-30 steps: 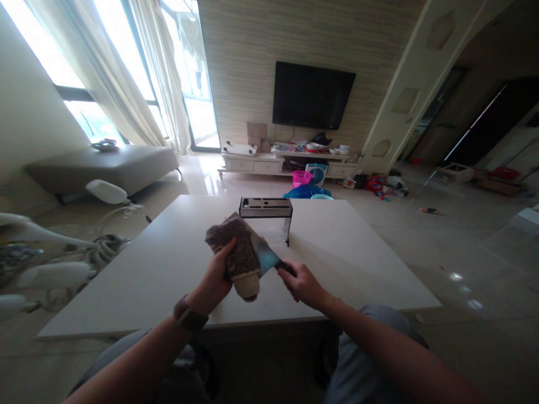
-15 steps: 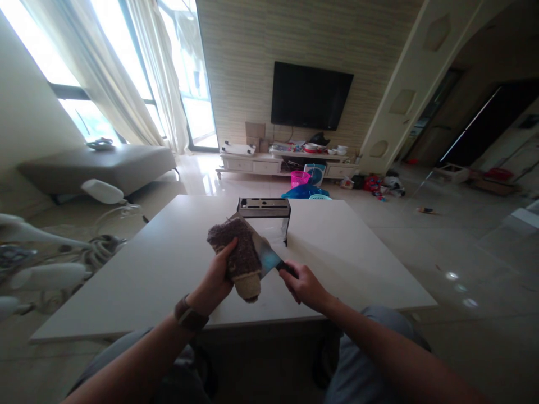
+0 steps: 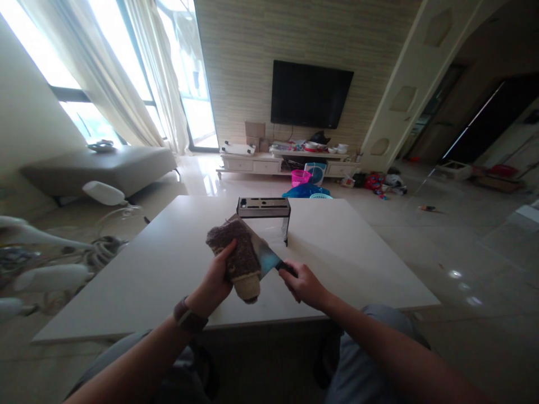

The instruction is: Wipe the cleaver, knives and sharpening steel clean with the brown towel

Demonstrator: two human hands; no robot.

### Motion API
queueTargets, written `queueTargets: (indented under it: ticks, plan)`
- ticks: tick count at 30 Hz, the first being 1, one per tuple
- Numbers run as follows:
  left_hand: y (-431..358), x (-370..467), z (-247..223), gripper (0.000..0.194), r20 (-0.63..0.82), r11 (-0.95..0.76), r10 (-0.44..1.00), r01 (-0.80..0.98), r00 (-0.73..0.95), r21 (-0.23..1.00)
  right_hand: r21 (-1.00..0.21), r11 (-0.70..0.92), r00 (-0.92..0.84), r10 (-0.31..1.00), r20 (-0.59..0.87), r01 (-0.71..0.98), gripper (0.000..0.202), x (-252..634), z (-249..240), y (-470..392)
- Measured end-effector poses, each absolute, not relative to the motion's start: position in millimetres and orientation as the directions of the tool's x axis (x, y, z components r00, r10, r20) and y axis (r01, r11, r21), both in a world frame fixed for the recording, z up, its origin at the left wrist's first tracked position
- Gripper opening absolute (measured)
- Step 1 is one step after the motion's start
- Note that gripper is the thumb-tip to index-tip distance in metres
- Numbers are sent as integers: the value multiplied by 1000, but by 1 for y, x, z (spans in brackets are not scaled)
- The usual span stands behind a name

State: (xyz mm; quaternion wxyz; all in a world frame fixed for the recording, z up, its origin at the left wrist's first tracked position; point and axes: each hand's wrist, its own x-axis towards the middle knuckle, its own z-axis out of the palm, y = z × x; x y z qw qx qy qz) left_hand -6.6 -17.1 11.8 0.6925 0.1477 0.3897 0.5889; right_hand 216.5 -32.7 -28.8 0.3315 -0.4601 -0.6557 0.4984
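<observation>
My left hand [image 3: 216,279] is wrapped round a brown and beige cloth [image 3: 245,259], its thumb on top. In my right hand [image 3: 304,283] is the black handle of a wide-bladed knife [image 3: 267,259]. The blade slants up to the left and lies against the right side of the cloth; its far edge is partly hidden by it. Both are held above the near part of the white table [image 3: 337,269]. Just beyond the blade, a metal and black stand [image 3: 264,207] rests on the table.
White lamp parts [image 3: 53,276] and coiled tubing lie left of the table. Behind it are a pink basket [image 3: 300,178], a blue bag [image 3: 306,191] and a low cabinet [image 3: 266,166] under a television [image 3: 311,95]. A grey bench [image 3: 101,168] stands by the window.
</observation>
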Motion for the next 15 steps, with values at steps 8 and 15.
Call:
queueTargets:
  ticks: [8, 15]
  plan:
    - [-18, -6, 16, 24, -394, 280, 919, -702, -1, 655, -964, 67, -366, 930, -33, 257, 30, 217, -30, -32]
    - [-18, -6, 13, 29, -390, 264, 921, -718, -11, 644, -963, 67, -366, 930, -34, 259, 31, 217, -30, -32]
